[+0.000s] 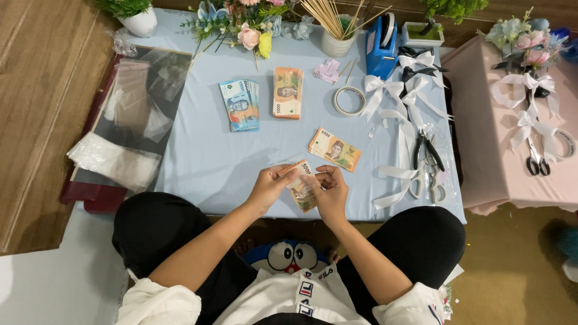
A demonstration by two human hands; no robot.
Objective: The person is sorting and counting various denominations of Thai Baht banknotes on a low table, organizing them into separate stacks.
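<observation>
While both hands, left hand (269, 186) and right hand (330, 191), pinch one orange banknote (301, 188) in their fingers above the desk (205, 156) edge, keeping its edges aligned and taut seems wise.

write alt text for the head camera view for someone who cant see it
Seen from above, a seated person's left hand and right hand hold an orange banknote over a low table with a pale blue cloth. Stacks of blue banknotes and orange banknotes, white ribbon bows, pliers and a tape roll lie around it.
</observation>
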